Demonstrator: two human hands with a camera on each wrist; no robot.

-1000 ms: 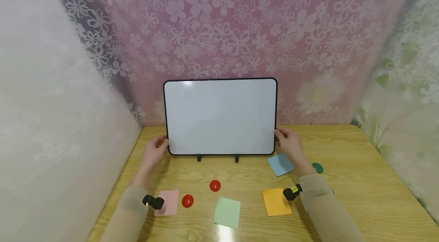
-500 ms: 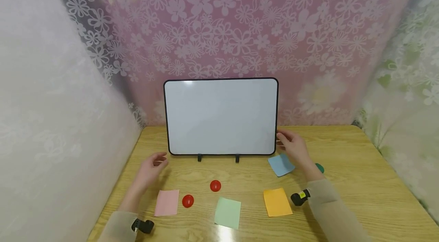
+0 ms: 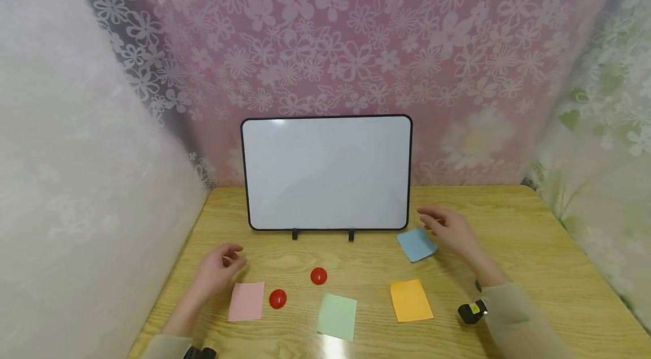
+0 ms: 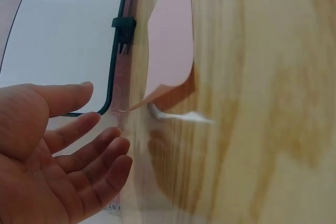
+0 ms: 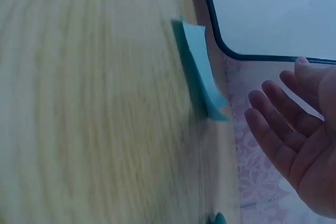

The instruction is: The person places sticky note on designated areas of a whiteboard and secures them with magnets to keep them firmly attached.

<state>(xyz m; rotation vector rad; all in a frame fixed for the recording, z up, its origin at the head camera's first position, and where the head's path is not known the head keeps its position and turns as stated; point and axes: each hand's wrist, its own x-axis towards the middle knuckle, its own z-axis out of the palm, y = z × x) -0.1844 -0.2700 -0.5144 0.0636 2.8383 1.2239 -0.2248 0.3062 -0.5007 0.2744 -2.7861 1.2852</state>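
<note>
A whiteboard (image 3: 326,172) with a thin black frame stands upright on two small black feet (image 3: 295,234) at the back of the table. My left hand (image 3: 217,268) hovers left of it, near the pink sticky note (image 3: 246,302); its fingers are relaxed and hold nothing. The left wrist view shows that note (image 4: 172,40) with one corner curled up. My right hand (image 3: 450,228) is off the board's lower right corner, beside the blue sticky note (image 3: 417,245). Its fingers (image 5: 275,124) are loosely bent, with nothing in them.
Two red round magnets (image 3: 319,276) lie on the wooden table (image 3: 366,263), one close to the pink note. A green sticky note (image 3: 337,316) and an orange one (image 3: 411,300) lie nearer the front. A dark green round piece (image 3: 478,285) is partly hidden by the right arm.
Both hands have let go of the whiteboard's lower sides. The left has drawn back toward the front left, the right outward to the right. The board stays standing in place.
</note>
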